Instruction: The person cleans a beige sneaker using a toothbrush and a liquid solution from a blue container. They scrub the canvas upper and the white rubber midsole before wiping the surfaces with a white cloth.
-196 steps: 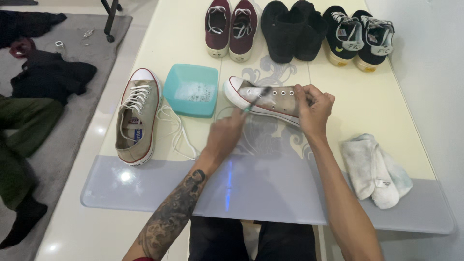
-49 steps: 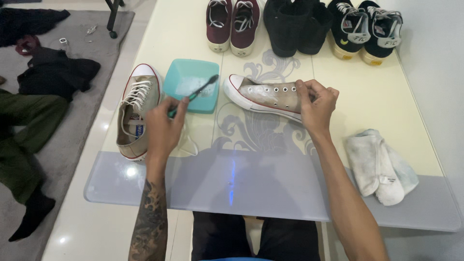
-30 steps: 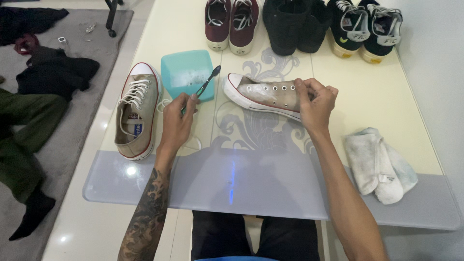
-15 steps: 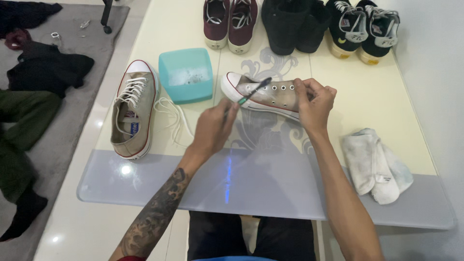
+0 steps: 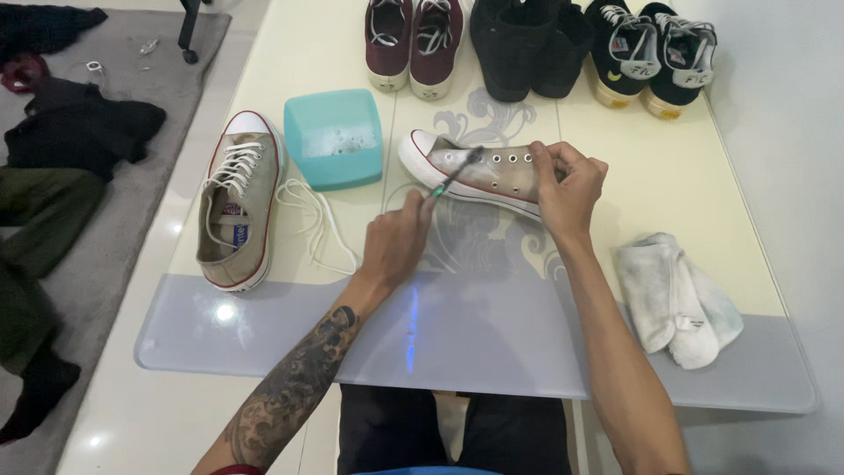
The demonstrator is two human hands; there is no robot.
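Teal tub (image 5: 334, 136) holding suds, toothbrush (image 5: 453, 174) on tan sneaker (image 5: 470, 171)

Wet tan canvas shoe (image 5: 479, 171), glossy glass table (image 5: 492, 343), teal plastic tub (image 5: 334, 141), white cloth socks (image 5: 677, 299)

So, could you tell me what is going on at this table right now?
A person is scrubbing a tan sneaker that lies on its side on the table. The left hand holds a toothbrush with its head against the sneaker's side, while the right hand grips the heel end. A teal tub of soapy water sits next to it, with the laced matching sneaker further left. White socks lie to the right.
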